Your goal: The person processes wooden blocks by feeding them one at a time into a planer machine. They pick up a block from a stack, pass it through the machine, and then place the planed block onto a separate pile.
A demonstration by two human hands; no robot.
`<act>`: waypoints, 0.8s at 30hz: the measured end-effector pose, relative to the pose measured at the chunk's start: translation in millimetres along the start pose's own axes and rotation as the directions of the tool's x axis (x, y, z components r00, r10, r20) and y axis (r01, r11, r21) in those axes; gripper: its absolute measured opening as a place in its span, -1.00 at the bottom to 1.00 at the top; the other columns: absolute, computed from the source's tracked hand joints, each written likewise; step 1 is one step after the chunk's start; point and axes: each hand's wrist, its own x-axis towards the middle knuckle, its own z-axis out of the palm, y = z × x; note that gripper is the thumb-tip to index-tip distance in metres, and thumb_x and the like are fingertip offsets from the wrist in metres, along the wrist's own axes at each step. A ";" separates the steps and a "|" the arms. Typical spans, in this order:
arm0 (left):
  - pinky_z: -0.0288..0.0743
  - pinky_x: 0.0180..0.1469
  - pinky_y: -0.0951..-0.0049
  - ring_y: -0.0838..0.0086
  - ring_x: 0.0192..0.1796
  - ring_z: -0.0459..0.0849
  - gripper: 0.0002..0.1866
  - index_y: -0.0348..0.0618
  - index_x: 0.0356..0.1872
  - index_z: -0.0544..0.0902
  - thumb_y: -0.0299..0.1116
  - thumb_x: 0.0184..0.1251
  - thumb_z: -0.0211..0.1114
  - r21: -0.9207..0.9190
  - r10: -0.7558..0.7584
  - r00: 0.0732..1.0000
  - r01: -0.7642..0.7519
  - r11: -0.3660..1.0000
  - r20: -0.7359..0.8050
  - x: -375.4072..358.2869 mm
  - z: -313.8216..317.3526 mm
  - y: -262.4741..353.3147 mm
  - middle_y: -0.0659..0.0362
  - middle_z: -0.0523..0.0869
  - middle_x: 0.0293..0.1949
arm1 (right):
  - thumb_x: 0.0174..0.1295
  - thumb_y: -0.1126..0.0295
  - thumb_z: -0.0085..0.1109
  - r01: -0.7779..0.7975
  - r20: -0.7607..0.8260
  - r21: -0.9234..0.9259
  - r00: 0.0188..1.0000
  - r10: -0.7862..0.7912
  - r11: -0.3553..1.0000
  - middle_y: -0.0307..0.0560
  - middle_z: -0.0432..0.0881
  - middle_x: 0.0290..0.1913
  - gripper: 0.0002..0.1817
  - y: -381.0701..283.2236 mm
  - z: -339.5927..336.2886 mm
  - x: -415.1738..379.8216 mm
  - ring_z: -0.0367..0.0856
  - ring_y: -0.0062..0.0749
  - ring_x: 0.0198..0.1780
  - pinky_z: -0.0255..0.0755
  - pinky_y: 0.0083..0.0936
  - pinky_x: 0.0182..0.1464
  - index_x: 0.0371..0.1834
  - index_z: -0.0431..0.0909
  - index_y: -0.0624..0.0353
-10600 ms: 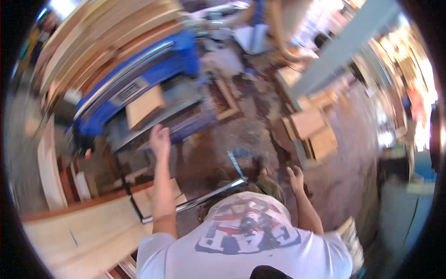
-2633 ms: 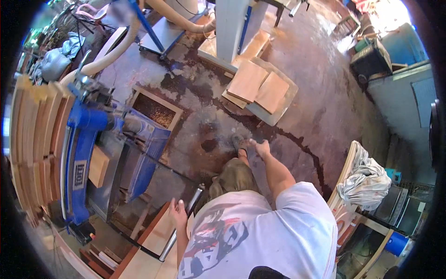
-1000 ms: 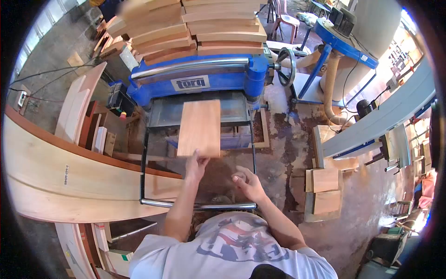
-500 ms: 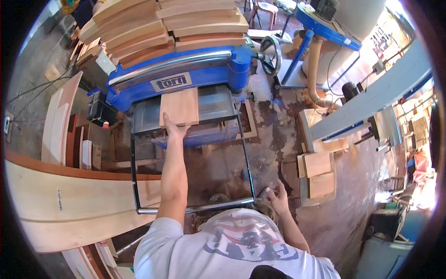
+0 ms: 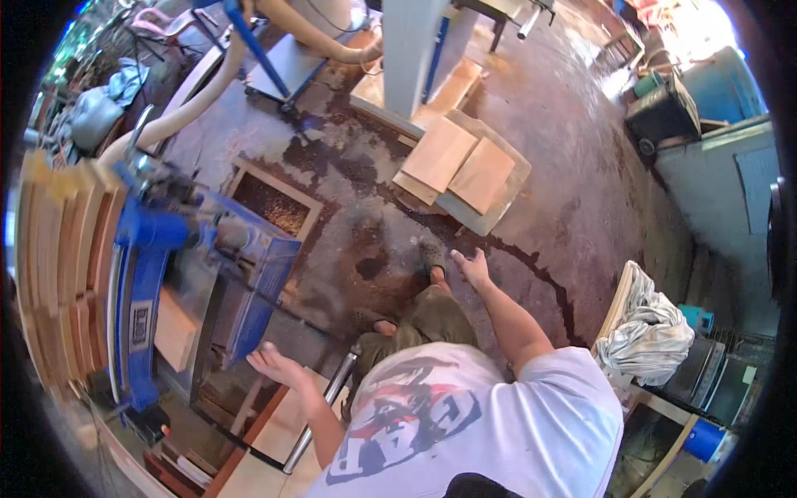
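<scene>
A wooden board (image 5: 177, 329) lies in the blue planer (image 5: 143, 290) at the left, partly inside it. My left hand (image 5: 278, 365) is off the board, to its right and a little lower, with fingers apart and nothing in it. My right hand (image 5: 472, 269) hangs over the floor near my foot, its fingers spread and empty. Beyond it, wooden blocks (image 5: 440, 154) rest on a low pale support (image 5: 508, 194).
Stacked curved boards (image 5: 62, 266) stand behind the planer. A wooden frame (image 5: 311, 224) holding shavings lies on the floor. A wheeled cart (image 5: 286, 75) and hose (image 5: 195, 104) are farther off. A crumpled cloth (image 5: 646, 324) sits at the right.
The view has swung right, so the planer now appears at the left. My left hand has let go of the board in the planer. My right hand has opened wider.
</scene>
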 end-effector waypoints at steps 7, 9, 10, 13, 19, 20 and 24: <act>0.27 0.46 0.09 0.07 0.48 0.31 -0.30 -0.34 0.46 0.27 -0.29 0.38 0.32 0.075 0.342 0.645 -0.529 0.846 0.684 -118.9 219.1 70.9 -0.10 0.33 0.46 | 0.23 0.04 0.42 -0.158 0.349 0.241 0.935 0.066 0.958 0.09 0.59 -0.01 -0.26 -33.2 11.4 157.0 0.64 -0.40 -0.23 0.57 -0.39 -0.42 0.26 0.39 0.41; 0.26 0.45 0.12 0.04 0.48 0.33 -0.31 -0.37 0.41 0.34 -0.18 0.39 0.33 0.161 0.152 0.601 -0.434 0.886 0.785 -112.9 324.1 36.0 -0.12 0.36 0.44 | 0.27 0.07 0.39 -0.191 0.302 0.287 0.948 0.101 0.939 -0.01 0.61 -0.12 -0.43 -36.3 50.6 215.1 0.61 -0.44 -0.28 0.56 -0.39 -0.42 0.10 0.49 0.33; 0.22 0.47 0.12 -0.02 0.50 0.30 -0.29 -0.38 0.41 0.34 -0.14 0.39 0.33 0.160 0.158 0.531 -0.504 0.849 0.833 -105.2 381.9 6.9 -0.15 0.34 0.46 | 0.27 0.07 0.39 -0.107 0.236 0.388 0.972 0.014 0.915 -0.08 0.59 -0.22 -0.47 -47.0 66.7 236.1 0.57 -0.46 -0.35 0.52 -0.41 -0.43 0.04 0.51 0.30; 0.22 0.48 0.09 -0.07 0.47 0.32 -0.07 -0.53 0.41 0.23 0.11 0.33 0.32 0.186 0.065 0.349 -0.637 0.748 0.935 -94.3 538.7 -39.7 -0.29 0.36 0.41 | 0.26 0.03 0.39 -0.060 0.168 0.390 0.986 -0.007 0.919 -0.18 0.55 -0.38 -0.50 -71.0 93.1 279.4 0.52 -0.45 -0.44 0.47 -0.45 -0.43 -0.07 0.53 0.29; 0.34 0.39 0.15 -0.03 0.36 0.49 -0.13 -0.42 0.32 0.42 0.12 0.18 0.40 0.457 -0.200 0.443 -0.609 0.649 0.874 -90.1 675.6 -126.3 -0.27 0.51 0.29 | 0.25 -0.03 0.37 -0.107 0.128 0.200 0.988 0.082 0.974 -0.15 0.52 -0.45 -0.44 -65.9 95.5 304.7 0.53 -0.38 -0.44 0.46 -0.42 -0.41 -0.16 0.56 0.38; 0.41 0.32 0.16 0.00 0.27 0.56 -0.20 -0.39 0.24 0.49 0.08 0.16 0.42 0.443 -0.193 0.422 -0.643 0.625 0.886 -91.7 672.4 -139.1 -0.23 0.59 0.21 | 0.25 -0.02 0.37 -0.056 0.083 0.114 0.995 0.046 0.992 -0.15 0.51 -0.47 -0.45 -63.0 86.0 304.1 0.54 -0.39 -0.44 0.46 -0.41 -0.42 -0.17 0.56 0.38; 0.56 0.09 0.22 0.14 -0.03 0.72 -0.53 -0.25 -0.05 0.67 -0.09 0.15 0.46 0.304 -0.060 0.449 -0.493 0.815 0.891 -110.2 601.5 -101.1 -0.05 0.75 -0.14 | 0.31 0.08 0.32 -0.458 0.491 0.398 0.838 0.237 0.795 -0.04 0.63 -0.17 -0.45 -92.3 2.2 247.4 0.66 -0.29 -0.31 0.54 -0.40 -0.30 0.12 0.51 0.36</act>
